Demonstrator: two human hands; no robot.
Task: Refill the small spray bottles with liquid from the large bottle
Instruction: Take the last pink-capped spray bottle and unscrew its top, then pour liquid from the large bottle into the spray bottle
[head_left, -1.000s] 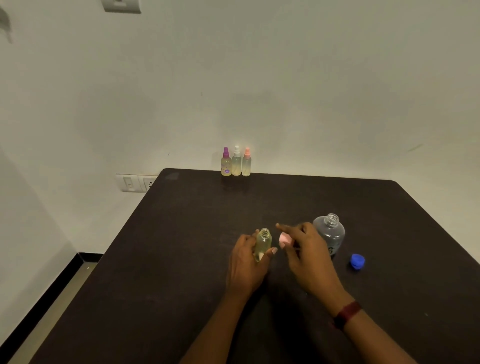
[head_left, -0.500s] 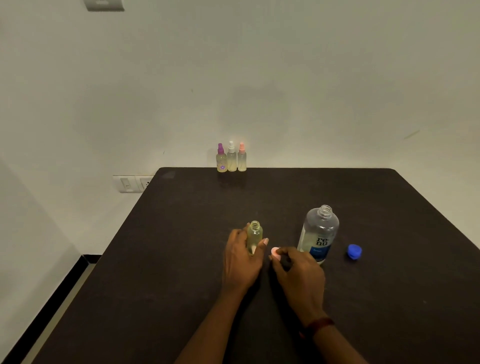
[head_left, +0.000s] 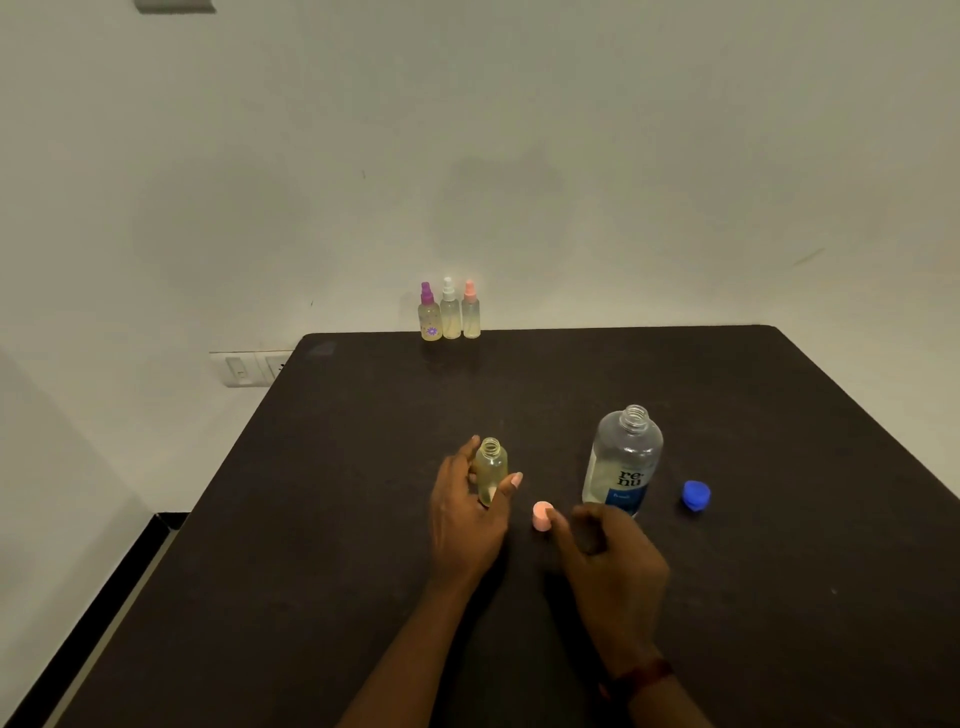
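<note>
Left of frame, behind the bench (head_left: 779, 571): a wall switch plate (head_left: 249, 368), of no bearing on the work.

Upper centre, at the far edge: three capped spray bottles (head_left: 450, 314) stand in a tight row, well apart from the work area, presumably parked out of the way.

Centre: the left hand (head_left: 467, 514) grips the small spray bottle (head_left: 491, 467) round its body. The bottle is upright with its neck open, and looks steadied to receive a pour.

Just right of it, a pink cap (head_left: 542, 515) stands on the bench, set clear of the neck. The right hand (head_left: 608, 556) lies behind it with fingers curled and one fingertip touching the cap. Whether it pinches the cap cannot be told.

Right of centre: the large bottle (head_left: 623, 462) stands upright, uncapped and partly full, near the right hand. Its blue cap (head_left: 696, 496) lies on the bench just beside it, to the right.

Judgement: the pink cap sits between the two bottles, where a reach across for the large bottle could knock it.
</note>
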